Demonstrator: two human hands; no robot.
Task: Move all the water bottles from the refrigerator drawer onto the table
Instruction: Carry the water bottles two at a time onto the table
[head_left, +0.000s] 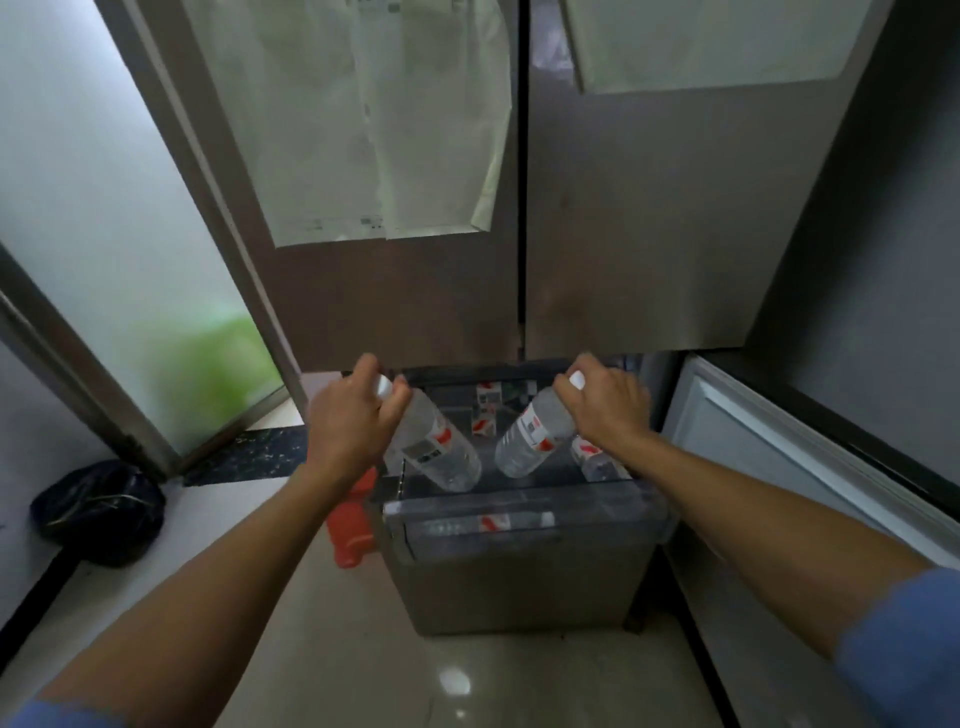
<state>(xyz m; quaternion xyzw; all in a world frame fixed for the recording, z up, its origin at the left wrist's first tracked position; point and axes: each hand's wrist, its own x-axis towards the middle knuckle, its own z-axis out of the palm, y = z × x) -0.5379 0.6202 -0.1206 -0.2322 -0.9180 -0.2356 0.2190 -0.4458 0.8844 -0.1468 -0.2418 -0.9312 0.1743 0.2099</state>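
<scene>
The grey refrigerator drawer (524, 582) stands pulled out below the closed doors. My left hand (348, 421) grips a clear water bottle (436, 452) by its white-capped neck, tilted above the drawer's left side. My right hand (605, 402) grips a second water bottle (530, 441) by its neck, tilted above the right side. More bottles with red-and-white labels remain inside: one lies flat along the front (488, 522), one leans at the right (592, 460), and others (485, 410) stand at the back.
Tall refrigerator doors (623, 234) with paper sheets (374, 130) taped on rise right behind the drawer. A red object (350, 525) sits on the floor left of the drawer. A dark bag (98, 512) lies at far left. A white panel (769, 441) stands at right.
</scene>
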